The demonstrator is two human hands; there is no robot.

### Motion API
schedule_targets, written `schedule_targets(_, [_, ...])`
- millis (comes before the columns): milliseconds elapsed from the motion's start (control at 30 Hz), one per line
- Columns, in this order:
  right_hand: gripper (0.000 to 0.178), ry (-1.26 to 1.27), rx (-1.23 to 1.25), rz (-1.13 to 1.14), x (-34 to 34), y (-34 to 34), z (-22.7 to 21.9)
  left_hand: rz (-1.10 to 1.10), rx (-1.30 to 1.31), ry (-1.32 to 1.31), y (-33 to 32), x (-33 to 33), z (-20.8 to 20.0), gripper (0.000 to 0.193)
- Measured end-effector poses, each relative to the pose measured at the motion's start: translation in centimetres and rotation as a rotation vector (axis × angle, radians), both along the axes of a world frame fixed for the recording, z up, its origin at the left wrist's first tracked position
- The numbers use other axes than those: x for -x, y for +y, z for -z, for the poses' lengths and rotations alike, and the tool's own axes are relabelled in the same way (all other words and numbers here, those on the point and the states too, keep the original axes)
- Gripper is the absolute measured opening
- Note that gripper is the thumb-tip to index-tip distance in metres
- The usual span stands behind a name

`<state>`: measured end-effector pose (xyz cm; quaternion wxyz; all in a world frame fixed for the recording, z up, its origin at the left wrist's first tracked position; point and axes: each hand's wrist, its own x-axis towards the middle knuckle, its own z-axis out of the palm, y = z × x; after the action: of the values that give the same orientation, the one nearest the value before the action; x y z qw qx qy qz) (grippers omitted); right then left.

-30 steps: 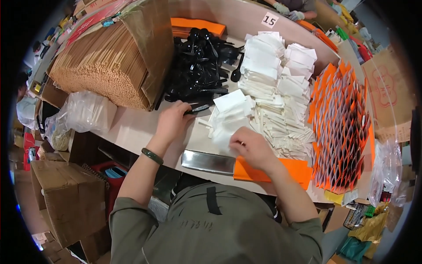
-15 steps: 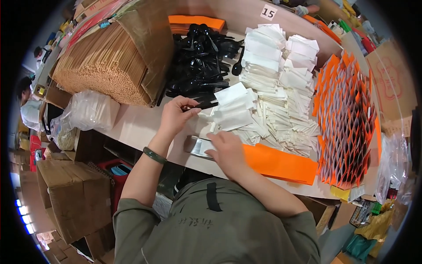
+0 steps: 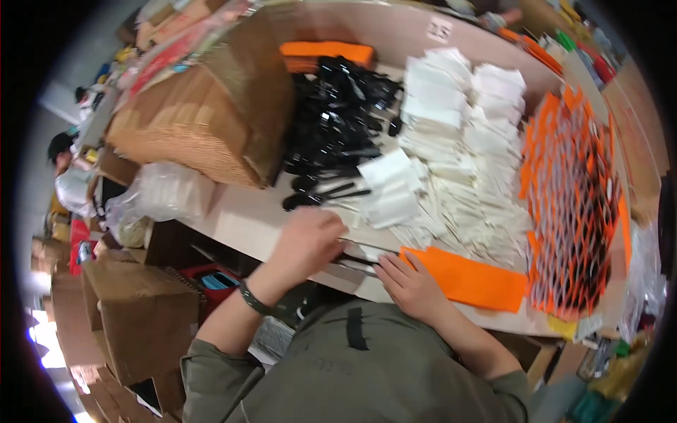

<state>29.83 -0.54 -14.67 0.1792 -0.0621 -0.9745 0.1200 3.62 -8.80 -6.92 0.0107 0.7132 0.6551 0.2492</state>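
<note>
My left hand (image 3: 308,242) is closed at the front of the table, its fingers pinched around a slim black plastic utensil (image 3: 356,260); the part inside the hand is hidden. The utensil's dark handle points toward the left end of a flat orange sleeve (image 3: 472,280). My right hand (image 3: 415,287) grips that end with its fingers, close to the handle. Just beyond my left hand lie black plastic spoons (image 3: 303,201), below a heap of black cutlery (image 3: 338,116). White paper packets (image 3: 390,187) are piled to their right.
Stacked orange sleeves (image 3: 568,211) stand fanned at the right. An open carton (image 3: 261,92) of wooden sticks (image 3: 180,127) takes up the back left, with a clear plastic bag (image 3: 166,190) before it. A cardboard box (image 3: 141,317) stands lower left. A low partition (image 3: 395,28) borders the back.
My left hand has come down from beside the cutlery heap to the sleeve's end, bringing the black utensil. My right hand has shifted right and down. The whole view has tilted slightly and blurred.
</note>
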Motion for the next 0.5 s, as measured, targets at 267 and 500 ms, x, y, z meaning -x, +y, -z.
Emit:
schedule_targets(267, [0.037,-0.022,-0.027,0.035,-0.3,-0.8,-0.9,-0.699,0.06,0.325,3.0,15.3,-16.0,0.024])
schedule_targets(500, [0.039,-0.008,0.049,0.115,-1.4,-0.3,-0.7,-0.666,0.017,0.549,4.5,16.8,-16.3,0.022])
